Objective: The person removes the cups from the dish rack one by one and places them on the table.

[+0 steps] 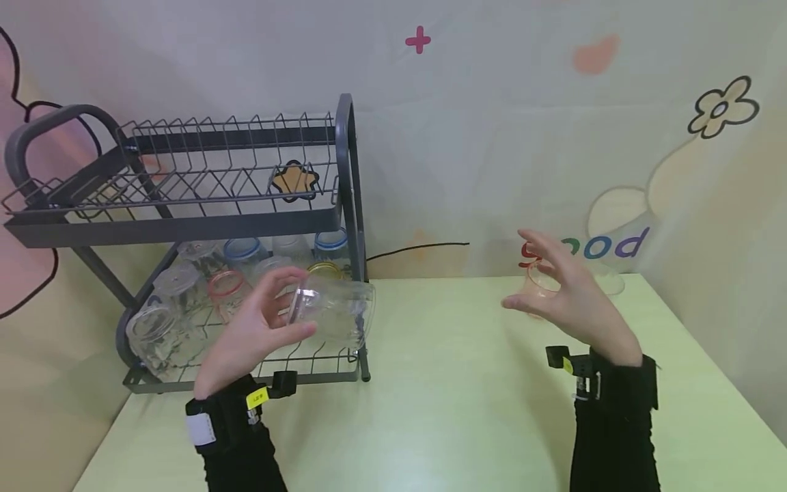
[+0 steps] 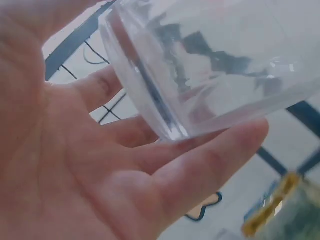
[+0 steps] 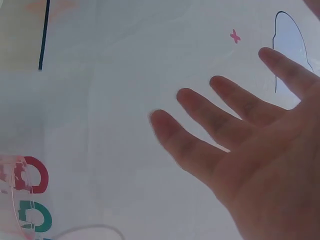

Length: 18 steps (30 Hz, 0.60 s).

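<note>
My left hand (image 1: 270, 316) grips a clear glass (image 1: 339, 311) by its base, lying sideways in front of the lower tier of a dark wire dish rack (image 1: 346, 171). The left wrist view shows my fingers (image 2: 200, 165) and thumb curled round the glass (image 2: 215, 65) from below. My right hand (image 1: 536, 279) hovers open with spread fingers (image 3: 200, 145) and holds nothing. Just behind it a clear cup with a pink tint (image 1: 533, 295) stands on the table, and its edge (image 3: 12, 190) shows in the right wrist view.
The rack's lower tier holds several glasses (image 1: 184, 294), some with coloured rims; the upper tier is bare wire. A light green table (image 1: 461, 403) runs to a patterned wall cloth. A black cable (image 1: 418, 247) lies along the table's back edge.
</note>
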{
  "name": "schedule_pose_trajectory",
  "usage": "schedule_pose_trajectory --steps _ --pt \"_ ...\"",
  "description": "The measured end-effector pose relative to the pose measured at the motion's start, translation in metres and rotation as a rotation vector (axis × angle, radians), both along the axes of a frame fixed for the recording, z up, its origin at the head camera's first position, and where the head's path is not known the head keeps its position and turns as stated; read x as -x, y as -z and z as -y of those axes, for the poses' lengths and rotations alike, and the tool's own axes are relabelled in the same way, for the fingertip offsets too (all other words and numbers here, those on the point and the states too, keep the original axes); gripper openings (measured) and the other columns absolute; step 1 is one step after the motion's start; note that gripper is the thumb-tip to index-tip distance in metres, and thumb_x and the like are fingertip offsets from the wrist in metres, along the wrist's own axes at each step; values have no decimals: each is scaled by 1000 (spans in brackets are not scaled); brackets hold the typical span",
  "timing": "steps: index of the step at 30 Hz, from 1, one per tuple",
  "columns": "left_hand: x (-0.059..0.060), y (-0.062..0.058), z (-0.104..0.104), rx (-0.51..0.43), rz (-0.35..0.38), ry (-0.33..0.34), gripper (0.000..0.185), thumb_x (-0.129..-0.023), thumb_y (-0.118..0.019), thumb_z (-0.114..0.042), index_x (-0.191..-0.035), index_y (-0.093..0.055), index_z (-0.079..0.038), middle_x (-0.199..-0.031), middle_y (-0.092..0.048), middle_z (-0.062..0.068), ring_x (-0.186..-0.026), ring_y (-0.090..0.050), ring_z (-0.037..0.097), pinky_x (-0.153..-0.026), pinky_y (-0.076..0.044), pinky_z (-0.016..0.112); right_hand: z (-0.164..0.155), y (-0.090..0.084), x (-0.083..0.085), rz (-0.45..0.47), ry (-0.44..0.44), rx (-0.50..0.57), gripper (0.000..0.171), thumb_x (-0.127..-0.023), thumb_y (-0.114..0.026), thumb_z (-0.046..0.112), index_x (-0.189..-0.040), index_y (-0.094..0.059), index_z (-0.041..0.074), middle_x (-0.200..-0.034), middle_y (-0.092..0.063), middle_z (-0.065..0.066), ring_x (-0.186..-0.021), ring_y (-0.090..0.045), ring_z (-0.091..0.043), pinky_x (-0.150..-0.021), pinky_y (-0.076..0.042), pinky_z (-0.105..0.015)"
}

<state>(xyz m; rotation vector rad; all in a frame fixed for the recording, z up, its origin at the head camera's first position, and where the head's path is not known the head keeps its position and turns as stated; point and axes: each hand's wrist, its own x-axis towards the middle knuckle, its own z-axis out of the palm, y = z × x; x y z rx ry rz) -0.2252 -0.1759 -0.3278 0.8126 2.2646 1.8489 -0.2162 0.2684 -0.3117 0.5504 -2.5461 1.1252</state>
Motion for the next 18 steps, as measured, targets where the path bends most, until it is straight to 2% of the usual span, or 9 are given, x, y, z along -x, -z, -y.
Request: schedule_pose_trajectory --steps 4,8,12,18 --pt "2 1 -9 -136 -11 64 65 -89 -67 5 -141 -32 -10 -146 -35 13 -135 -40 34 -99 -48 41 11 4 -3 36 -33 51 93 -74 -88 19 -150 -36 34 -146 -40 2 -127 -42 -20 -105 -37 -49" --pt "5 3 -21 -238 25 99 66 -86 -64 12 -138 -35 -15 -146 -34 14 -133 -43 33 -97 -49 41 26 6 -5 78 -95 94 90 -76 -86 21 -149 -36 36 -151 -36 5 -134 -39 -24 -105 -39 -50" --pt "9 3 -35 -288 48 140 67 -84 -65 12 -137 -36 -17 -149 -32 13 -132 -42 34 -96 -49 43 47 6 -5 119 -146 117 88 -77 -86 26 -148 -35 40 -149 -36 10 -133 -42 -24 -102 -43 -47" --pt "20 -1 -55 -318 23 162 68 -80 -67 15 -133 -39 -18 -152 -31 13 -133 -42 37 -93 -51 46 71 6 4 59 -272 105 92 -75 -87 24 -150 -34 33 -149 -38 8 -135 -40 -19 -106 -41 -41"
